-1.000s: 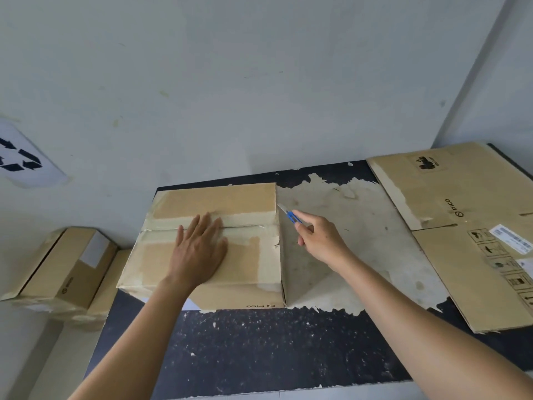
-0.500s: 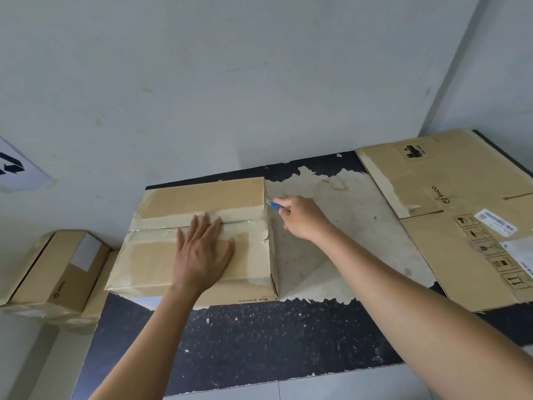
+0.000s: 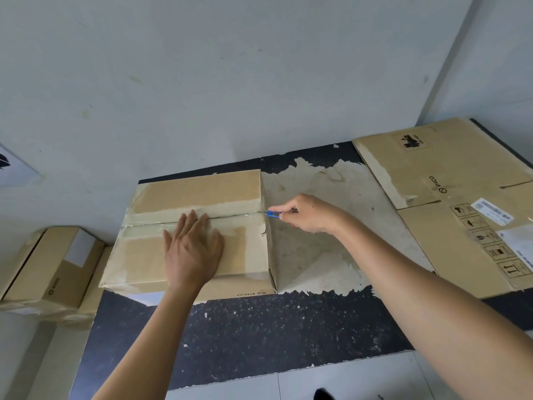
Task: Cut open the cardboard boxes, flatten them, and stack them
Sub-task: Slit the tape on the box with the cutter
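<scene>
Grip of the right hand is pressed together round a blue cutter, pinching it with the tip laid at the right end of the taped seam on top of the closed box. Whether the blade has bitten into the tape cannot be told. The left hand lies spread flat on the box top, fingertips reaching the seam, holding the box down. The box sits on the left part of the worn dark table, close to the wall. Its flaps are shut and the tape looks whole along most of the seam, so the cut on this one seems only at its start. To the right, on the same table, flattened cardboard lies spread out, which suggests at least one box is done and the stack begun. Beyond the table's left edge, lower down, spare boxes, seemingly two and closed, wait their turn. Left to do, by this reckoning: slit this seam, open and flatten the box, lay it on the flattened cardboard, then treat the spare boxes likewise.
</scene>
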